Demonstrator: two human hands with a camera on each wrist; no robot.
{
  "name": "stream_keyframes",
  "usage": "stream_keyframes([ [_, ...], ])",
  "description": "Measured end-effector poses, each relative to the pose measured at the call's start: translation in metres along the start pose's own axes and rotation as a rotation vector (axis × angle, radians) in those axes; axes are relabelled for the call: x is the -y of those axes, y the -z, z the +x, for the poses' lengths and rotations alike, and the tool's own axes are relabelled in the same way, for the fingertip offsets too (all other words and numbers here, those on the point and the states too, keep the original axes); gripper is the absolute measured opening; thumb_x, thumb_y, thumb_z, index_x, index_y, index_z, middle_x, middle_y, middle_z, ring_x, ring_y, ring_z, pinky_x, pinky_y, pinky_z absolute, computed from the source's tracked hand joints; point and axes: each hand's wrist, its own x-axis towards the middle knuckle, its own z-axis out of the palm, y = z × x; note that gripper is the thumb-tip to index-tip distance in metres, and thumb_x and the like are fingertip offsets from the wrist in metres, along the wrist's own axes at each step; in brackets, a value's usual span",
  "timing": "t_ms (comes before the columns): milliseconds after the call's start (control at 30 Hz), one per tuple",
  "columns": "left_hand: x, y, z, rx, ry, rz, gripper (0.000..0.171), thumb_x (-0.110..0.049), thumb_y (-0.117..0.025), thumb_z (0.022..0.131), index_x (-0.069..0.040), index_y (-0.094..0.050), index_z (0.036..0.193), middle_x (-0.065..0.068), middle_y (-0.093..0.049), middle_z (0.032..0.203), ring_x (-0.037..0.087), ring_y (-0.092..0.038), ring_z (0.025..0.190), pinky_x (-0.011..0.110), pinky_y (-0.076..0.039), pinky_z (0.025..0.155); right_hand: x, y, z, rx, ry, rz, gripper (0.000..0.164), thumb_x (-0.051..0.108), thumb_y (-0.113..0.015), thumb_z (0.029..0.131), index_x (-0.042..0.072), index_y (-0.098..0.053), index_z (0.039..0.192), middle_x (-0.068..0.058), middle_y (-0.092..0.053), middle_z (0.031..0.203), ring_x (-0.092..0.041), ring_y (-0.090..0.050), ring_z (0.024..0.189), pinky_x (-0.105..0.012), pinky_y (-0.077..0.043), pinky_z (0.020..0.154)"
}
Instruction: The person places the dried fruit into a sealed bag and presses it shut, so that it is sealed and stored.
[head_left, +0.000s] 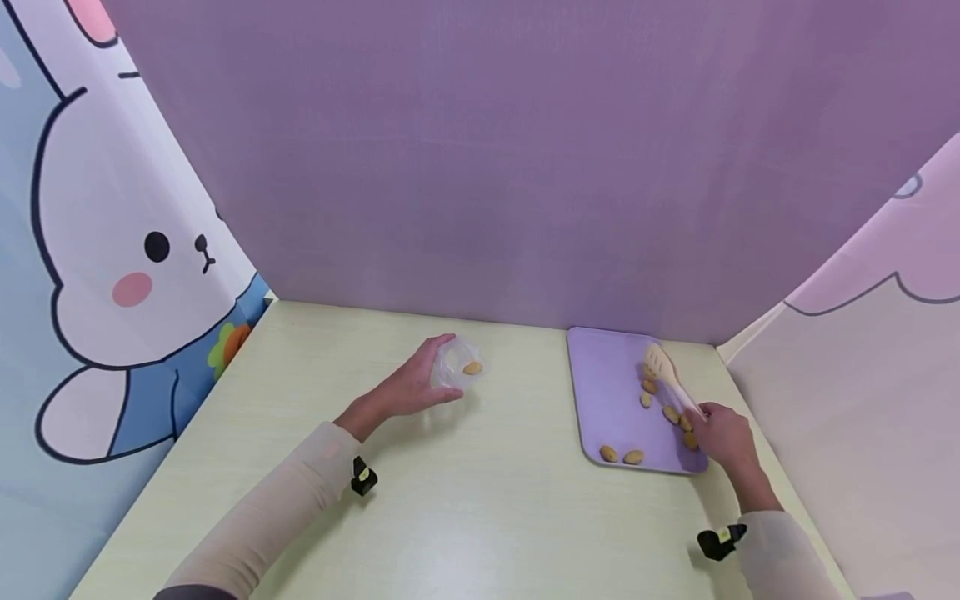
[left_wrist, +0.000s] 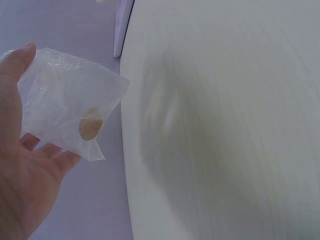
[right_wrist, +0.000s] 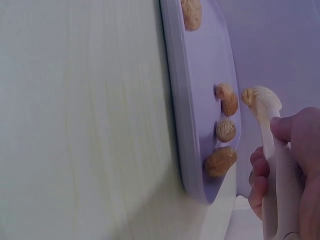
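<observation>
My left hand (head_left: pixel 408 385) holds a small clear plastic bag (left_wrist: pixel 70 90) above the table, thumb on one side and fingers on the other. A brown nut (left_wrist: pixel 91 125) shows through the bag near its lower corner. At the right, my right hand (head_left: pixel 723 433) grips pale tongs (head_left: pixel 667 368) with a slotted head, over the purple tray (head_left: pixel 603 375). In the right wrist view, a wrinkled nut (right_wrist: pixel 248 96) sits at the tips of the tongs. Several more brown nuts (right_wrist: pixel 220 161) lie on the tray, mostly along its right side, with two near its front edge.
The pale wooden table (head_left: pixel 480 492) extends between both hands. A purple backdrop (head_left: pixel 480 167) stands behind it, with printed cloth walls (head_left: pixel 112 208) at the left and right. The tray lies near the table's back right corner.
</observation>
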Motion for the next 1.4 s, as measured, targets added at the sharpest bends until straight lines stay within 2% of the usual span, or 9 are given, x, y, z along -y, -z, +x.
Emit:
stream_keyframes([
  [167,-0.001,0.000,0.000,-0.001,-0.001,0.000,0.098,-0.033,-0.082,0.084,-0.011,-0.024,0.159,0.014,-0.040,0.153,0.030,-0.052,0.125,0.053,-0.046,0.106,0.007,-0.001,-0.001,-0.016,0.017,0.016,0.051,0.036,-0.048,0.104,-0.009,-0.065,0.122,-0.029,-0.071,0.103,-0.045,-0.066,0.090,-0.051,-0.052,0.070],
  [500,-0.003,-0.001,0.001,0.006,0.010,-0.003,0.098,-0.033,-0.082,0.084,-0.012,-0.024,0.159,0.014,-0.039,0.154,0.031,-0.051,0.126,0.054,-0.046,0.106,0.021,0.001,-0.001,-0.057,0.068,0.023,0.048,0.034,-0.050,0.103,-0.009,-0.066,0.119,-0.023,-0.072,0.091,-0.041,-0.066,0.083,-0.050,-0.051,0.068],
  [733,0.001,-0.002,0.002,0.003,0.004,0.005,0.098,-0.034,-0.082,0.084,-0.012,-0.023,0.159,0.014,-0.040,0.153,0.031,-0.052,0.125,0.053,-0.047,0.105,0.028,-0.001,-0.001,-0.067,0.078,0.029,0.046,0.034,-0.056,0.102,-0.008,-0.067,0.119,-0.020,-0.072,0.087,-0.036,-0.063,0.076,-0.044,-0.048,0.064],
  [933,0.000,-0.003,0.002,0.002,0.013,0.003,0.098,-0.034,-0.082,0.084,-0.013,-0.023,0.159,0.013,-0.040,0.153,0.030,-0.052,0.123,0.053,-0.047,0.104,0.033,-0.003,-0.001,-0.065,0.092,0.043,0.043,0.033,-0.057,0.100,-0.007,-0.068,0.114,-0.017,-0.069,0.079,-0.032,-0.059,0.070,-0.037,-0.043,0.058],
  [1200,-0.002,-0.004,0.003,0.017,0.014,0.011,0.098,-0.034,-0.082,0.085,-0.013,-0.022,0.160,0.014,-0.040,0.152,0.030,-0.051,0.125,0.053,-0.047,0.105,0.048,-0.006,-0.001,-0.074,0.149,0.072,0.040,0.030,-0.059,0.101,-0.005,-0.069,0.116,-0.009,-0.064,0.071,-0.024,-0.054,0.065,-0.033,-0.039,0.057],
  [1400,-0.003,-0.004,0.004,0.012,0.008,0.011,0.098,-0.034,-0.082,0.084,-0.012,-0.023,0.159,0.015,-0.040,0.153,0.031,-0.051,0.126,0.054,-0.047,0.106,0.064,-0.005,-0.002,-0.064,0.165,0.100,0.034,0.030,-0.059,0.100,0.001,-0.073,0.111,-0.005,-0.059,0.067,-0.022,-0.051,0.063,-0.032,-0.037,0.055],
])
